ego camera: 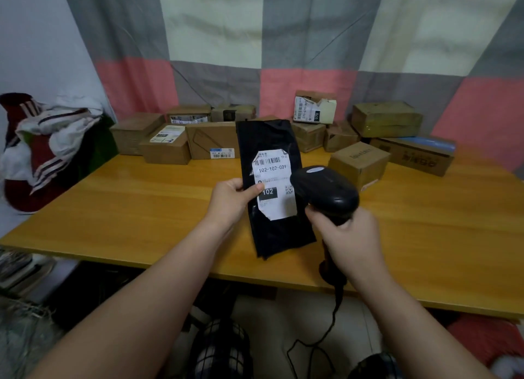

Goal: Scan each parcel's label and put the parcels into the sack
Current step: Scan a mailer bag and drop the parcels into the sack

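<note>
My left hand (230,200) holds a flat black plastic parcel (268,143) upright above the wooden table (136,205), thumb on its white label (274,180), which reads 102-102-C01. My right hand (350,236) grips the handle of a black barcode scanner (326,191), whose head points at the label from the right, close to it. The scanner's cable (326,333) hangs down below the table edge. No sack is clearly in view.
Several cardboard boxes (358,160) stand along the table's far edge, some with labels, with one torn white box (314,110) on top. A pile of red and white clothes (42,151) lies at the left. A patterned curtain hangs behind.
</note>
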Available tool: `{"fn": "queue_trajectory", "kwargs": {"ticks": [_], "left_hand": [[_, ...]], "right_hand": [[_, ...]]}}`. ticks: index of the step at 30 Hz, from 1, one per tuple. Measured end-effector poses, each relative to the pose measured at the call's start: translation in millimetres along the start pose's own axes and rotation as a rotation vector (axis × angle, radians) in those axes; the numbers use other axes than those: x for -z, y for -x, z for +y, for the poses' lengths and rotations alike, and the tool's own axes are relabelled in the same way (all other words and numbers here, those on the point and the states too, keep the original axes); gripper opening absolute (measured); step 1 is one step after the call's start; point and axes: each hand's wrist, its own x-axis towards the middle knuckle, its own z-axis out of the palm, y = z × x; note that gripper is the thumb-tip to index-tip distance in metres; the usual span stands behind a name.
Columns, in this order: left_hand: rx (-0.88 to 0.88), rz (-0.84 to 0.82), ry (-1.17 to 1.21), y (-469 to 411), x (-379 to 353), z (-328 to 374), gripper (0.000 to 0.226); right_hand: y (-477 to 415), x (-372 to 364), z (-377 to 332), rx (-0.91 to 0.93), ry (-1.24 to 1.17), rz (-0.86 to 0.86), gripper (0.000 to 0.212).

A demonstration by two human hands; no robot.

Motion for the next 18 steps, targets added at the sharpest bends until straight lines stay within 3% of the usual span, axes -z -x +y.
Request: {"fn": "queue_trajectory", "kwargs": {"ticks": [4,12,18], "left_hand": [[-0.009,0.008,0.001,-3,0,-6,0.011],[-0.074,0.067,-0.066,-3,-2,-12,0.01],[-0.082,0.054,-0.123,-2,-1,-11,0.013]], "right_hand": [[4,-9,5,-0.025,-0.064,-0.004,0.011],[4,-16,7,-0.002,-0.058,-0.026,0.008],[8,-17,11,0.063,-0.013,-0.031,0.028]]}}
